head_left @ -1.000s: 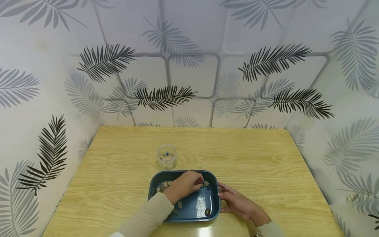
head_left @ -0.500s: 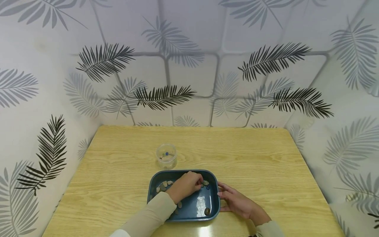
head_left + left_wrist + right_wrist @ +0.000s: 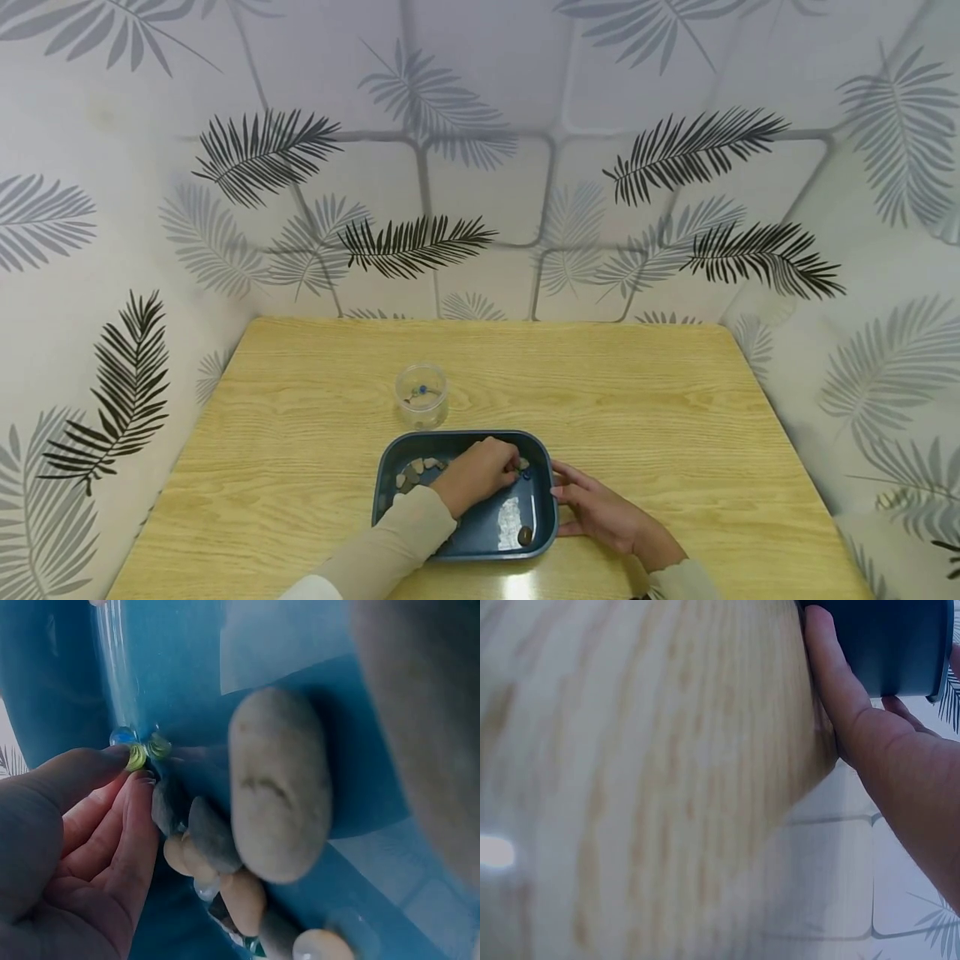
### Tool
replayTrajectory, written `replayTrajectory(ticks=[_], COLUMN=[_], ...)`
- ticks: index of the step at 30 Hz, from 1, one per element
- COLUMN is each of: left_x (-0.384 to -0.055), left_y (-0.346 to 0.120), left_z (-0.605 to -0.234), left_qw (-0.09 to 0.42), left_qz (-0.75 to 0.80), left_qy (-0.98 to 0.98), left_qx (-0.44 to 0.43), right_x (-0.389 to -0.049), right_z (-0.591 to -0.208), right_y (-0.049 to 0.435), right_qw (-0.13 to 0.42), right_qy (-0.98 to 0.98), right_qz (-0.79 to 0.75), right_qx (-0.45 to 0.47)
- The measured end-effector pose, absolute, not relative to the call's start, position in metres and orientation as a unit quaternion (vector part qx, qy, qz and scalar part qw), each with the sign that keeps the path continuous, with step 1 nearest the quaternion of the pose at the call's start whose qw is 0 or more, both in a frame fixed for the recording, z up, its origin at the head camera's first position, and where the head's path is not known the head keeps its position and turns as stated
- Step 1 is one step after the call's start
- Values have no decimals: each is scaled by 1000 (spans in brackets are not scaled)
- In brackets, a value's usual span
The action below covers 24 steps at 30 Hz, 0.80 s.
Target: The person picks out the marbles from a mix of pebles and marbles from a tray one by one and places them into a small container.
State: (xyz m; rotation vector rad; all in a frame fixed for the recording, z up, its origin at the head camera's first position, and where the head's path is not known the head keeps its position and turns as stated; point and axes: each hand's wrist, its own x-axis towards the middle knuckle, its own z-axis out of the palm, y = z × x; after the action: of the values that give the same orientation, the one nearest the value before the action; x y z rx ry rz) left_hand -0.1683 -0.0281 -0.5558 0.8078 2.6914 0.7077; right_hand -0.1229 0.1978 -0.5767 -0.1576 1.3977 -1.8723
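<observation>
In the head view my left hand [image 3: 480, 475] reaches into a dark blue tray [image 3: 480, 554], near its far right corner. The left wrist view shows its thumb and fingertips pinching a yellow-green marble [image 3: 136, 757]. Right beside that are a blue marble [image 3: 123, 736] and another greenish marble [image 3: 158, 745]. A row of grey and tan pebbles [image 3: 214, 834] lies close to the fingers, along with a large oval stone [image 3: 280, 784]. My right hand [image 3: 600, 508] rests against the outside of the tray's right wall, its fingers spread and fairly straight.
Behind the tray stands a clear round container [image 3: 422, 408] holding a few small marbles. A brown stone [image 3: 526, 536] sits in the tray's near right corner, and pale pebbles [image 3: 417, 467] lie at its left. The wooden table [image 3: 637, 383] meets leaf-patterned walls.
Inside the tray my left hand has shifted slightly right, towards the marbles by the far right corner. My right hand and the tray stay where they were.
</observation>
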Motion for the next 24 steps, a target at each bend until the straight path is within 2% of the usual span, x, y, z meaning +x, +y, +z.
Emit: replayTrajectory(ticks=[24], left_x=[-174], left_y=[-34], left_z=[-553], left_qw=[119], left_qz=[259], left_qy=[909], left_qx=[304], right_x=[-124], right_z=[-578], right_y=[199], right_qw=[395], right_qy=[544], right_qz=[-737], right_qx=[-69])
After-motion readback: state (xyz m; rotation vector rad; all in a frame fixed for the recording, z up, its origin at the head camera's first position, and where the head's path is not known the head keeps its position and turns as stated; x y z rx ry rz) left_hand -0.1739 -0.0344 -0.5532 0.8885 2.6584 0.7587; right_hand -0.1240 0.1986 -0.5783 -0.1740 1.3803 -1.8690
